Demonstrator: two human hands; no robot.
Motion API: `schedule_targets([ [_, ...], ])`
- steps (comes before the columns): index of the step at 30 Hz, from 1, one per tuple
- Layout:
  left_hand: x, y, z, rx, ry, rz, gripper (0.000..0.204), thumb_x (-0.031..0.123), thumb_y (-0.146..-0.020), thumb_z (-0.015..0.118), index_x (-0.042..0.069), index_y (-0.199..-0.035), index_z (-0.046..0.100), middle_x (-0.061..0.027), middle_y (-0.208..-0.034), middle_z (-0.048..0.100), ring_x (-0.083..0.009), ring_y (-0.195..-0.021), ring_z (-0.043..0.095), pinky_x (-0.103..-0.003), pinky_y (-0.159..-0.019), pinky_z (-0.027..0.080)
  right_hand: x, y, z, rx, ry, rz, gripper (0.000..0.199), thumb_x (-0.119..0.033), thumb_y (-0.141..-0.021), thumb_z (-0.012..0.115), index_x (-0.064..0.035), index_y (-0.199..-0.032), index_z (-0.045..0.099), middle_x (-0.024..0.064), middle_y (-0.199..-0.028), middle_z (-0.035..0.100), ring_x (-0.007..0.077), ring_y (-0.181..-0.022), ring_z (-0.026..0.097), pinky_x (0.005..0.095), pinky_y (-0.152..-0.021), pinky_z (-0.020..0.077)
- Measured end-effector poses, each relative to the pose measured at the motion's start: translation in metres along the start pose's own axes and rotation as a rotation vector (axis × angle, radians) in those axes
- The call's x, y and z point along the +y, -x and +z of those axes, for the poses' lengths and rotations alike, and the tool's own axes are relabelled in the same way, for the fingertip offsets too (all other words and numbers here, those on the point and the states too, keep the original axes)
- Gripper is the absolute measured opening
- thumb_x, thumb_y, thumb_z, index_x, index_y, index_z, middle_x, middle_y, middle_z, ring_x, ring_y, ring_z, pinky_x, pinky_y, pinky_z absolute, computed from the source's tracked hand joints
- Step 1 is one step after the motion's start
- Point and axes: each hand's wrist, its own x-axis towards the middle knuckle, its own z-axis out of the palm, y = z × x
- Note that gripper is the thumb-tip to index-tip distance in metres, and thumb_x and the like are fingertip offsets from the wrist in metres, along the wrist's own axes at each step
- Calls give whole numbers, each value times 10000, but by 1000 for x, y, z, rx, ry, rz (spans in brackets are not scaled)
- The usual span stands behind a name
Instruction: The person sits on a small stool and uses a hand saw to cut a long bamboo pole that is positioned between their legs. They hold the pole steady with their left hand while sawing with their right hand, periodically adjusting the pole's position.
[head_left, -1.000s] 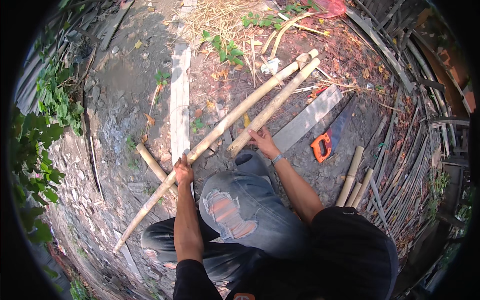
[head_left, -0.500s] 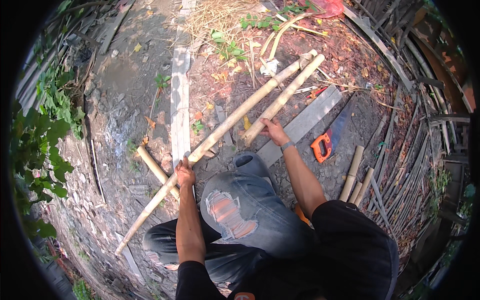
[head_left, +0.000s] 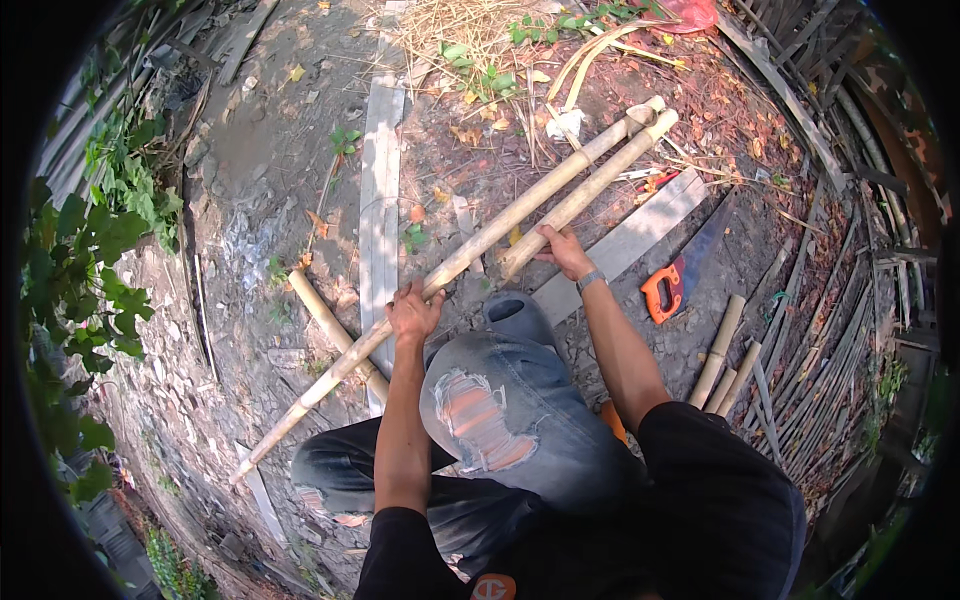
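A long bamboo pole (head_left: 482, 243) slants from the lower left to the upper right. My left hand (head_left: 413, 314) lies over its middle, fingers bent across it. Beside its far half runs a shorter bamboo pole (head_left: 590, 190), nearly parallel. My right hand (head_left: 567, 253) grips that one near its close end, thumb and fingers at its side. The two poles' far ends sit close together. Under the long pole, left of my left hand, a short bamboo piece (head_left: 325, 312) crosses it on the ground.
A grey plank (head_left: 640, 230) and an orange-handled handsaw (head_left: 672, 285) lie to the right. Several cut bamboo lengths (head_left: 720, 350) rest beyond my right forearm. A narrow pale board (head_left: 380, 190) runs up the ground. Straw (head_left: 460, 35) lies far ahead; leafy vines (head_left: 85, 270) hang at left.
My left hand has shifted a little up the long pole, and its fingers now lie over the top. My right hand stays on the shorter pole. The whole view has shifted slightly.
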Motion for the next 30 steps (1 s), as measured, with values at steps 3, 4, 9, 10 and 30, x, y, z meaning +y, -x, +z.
schedule_targets([
  [3,16,-20,13,70,119,158,756,546,-919,687,167,-1548,507,-151,-1537,554,-325,-1447,479,-554,-1192,325,-1,-3,24,17,-10,-13,543,-267,-989,678,38,-1371,442,179,-1270,637,296,-1115,699,441,-863,649],
  [4,29,-25,15,57,143,180,745,531,-923,690,176,-1552,506,-147,-1542,550,-326,-1450,474,-551,-1194,324,0,-3,25,31,-8,-21,549,-268,-990,679,40,-1375,438,180,-1276,636,293,-1116,698,439,-859,650],
  [9,53,-47,24,17,178,179,674,491,-953,675,239,-1556,510,-137,-1556,537,-327,-1460,460,-541,-1202,324,6,-19,29,51,-25,-39,537,-238,-1008,660,36,-1402,418,183,-1292,631,299,-1112,699,447,-857,642],
  [10,50,-49,27,10,187,176,662,488,-957,671,247,-1554,513,-138,-1552,541,-328,-1456,466,-536,-1203,325,8,-20,33,54,-39,-40,536,-233,-1013,656,36,-1408,413,182,-1293,629,303,-1110,699,449,-857,639],
  [30,41,-55,62,351,256,215,563,551,-940,620,186,-1367,654,-137,-1250,698,-341,-1210,629,-533,-1052,405,-48,212,-145,328,-406,-104,332,-78,-944,725,20,-1212,557,140,-1033,663,224,-869,693,322,-777,629],
])
